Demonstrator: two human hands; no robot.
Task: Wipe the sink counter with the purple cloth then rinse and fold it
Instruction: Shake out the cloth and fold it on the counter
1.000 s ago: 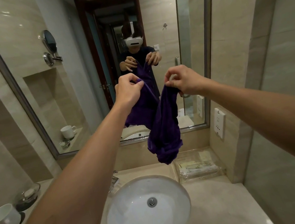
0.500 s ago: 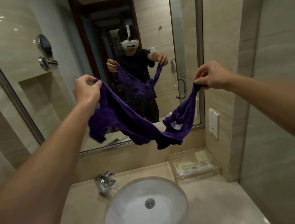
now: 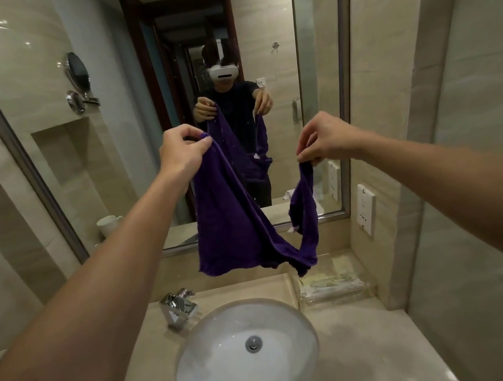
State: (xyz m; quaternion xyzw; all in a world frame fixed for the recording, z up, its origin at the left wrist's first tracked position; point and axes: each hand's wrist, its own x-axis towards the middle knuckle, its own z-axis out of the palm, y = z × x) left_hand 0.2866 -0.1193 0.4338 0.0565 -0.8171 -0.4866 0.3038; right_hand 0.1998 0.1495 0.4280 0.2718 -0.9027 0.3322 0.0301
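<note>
Hanging in the air above the sink [image 3: 246, 357], the purple cloth [image 3: 224, 213] droops in a loose U between my two hands, its lowest folds over the far rim of the basin and clear of the tabletop [image 3: 354, 334]. My left hand [image 3: 185, 152] has its grip pinched shut on one upper corner, with the wider part of the cloth falling from there. My right hand [image 3: 322, 141] has its grip closed on the opposite corner, thumb and fingertips nipping a narrow twisted strip. Both hands are raised in front of the mirror [image 3: 122, 111], well apart from each other. A chrome tap [image 3: 179, 308] stands at the sink's far left edge, and a clear tray [image 3: 334, 285] sits in the tabletop's far right corner against the wall.
</note>
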